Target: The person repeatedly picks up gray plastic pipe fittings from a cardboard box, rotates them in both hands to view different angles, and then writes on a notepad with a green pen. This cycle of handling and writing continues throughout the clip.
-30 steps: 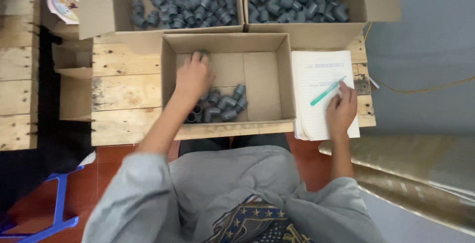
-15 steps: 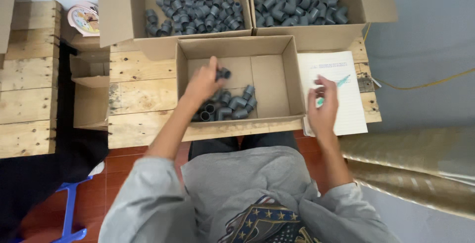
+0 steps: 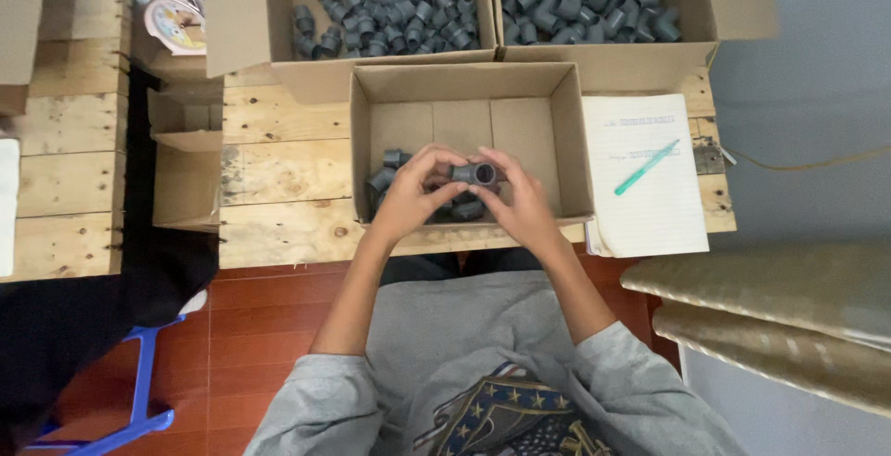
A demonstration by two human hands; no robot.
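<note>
Wooden pallet table (image 3: 278, 168) under cardboard boxes (image 3: 469, 103), notepad (image 3: 650, 178).

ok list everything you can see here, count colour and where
held pipe fitting: one, grey, between both hands over the middle box
middle box: one, brown cardboard, few grey fittings inside
rear boxes: two, brown cardboard, full of grey fittings
notepad: one, white, right of the middle box
pen: one, green, on the notepad
clock: one, pale, far left
pallet table: wooden
stool: blue, lower left
left hand, right hand: both gripping the fitting
</note>
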